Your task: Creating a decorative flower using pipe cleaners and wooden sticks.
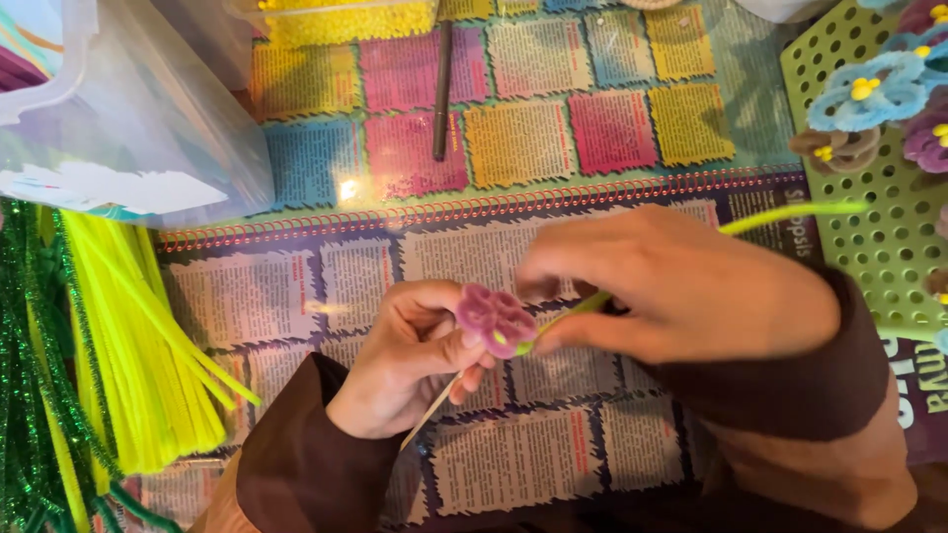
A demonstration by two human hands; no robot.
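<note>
My left hand (410, 355) pinches a small purple pipe-cleaner flower (496, 319) by its thin wooden stick (432, 410), which slants down to the left. My right hand (671, 286) is closed on a lime-green pipe cleaner (790, 214) right at the flower's base; its free end reaches up to the right. Both wrists are in dark brown sleeves.
A bundle of yellow-green pipe cleaners (138, 345) and green tinsel stems (30, 375) lie at the left. A clear plastic box (128, 118) stands at the top left. A green perforated board (889, 227) with finished blue and purple flowers (869, 94) is at the right. A dark pen (441, 89) lies on the printed table cover.
</note>
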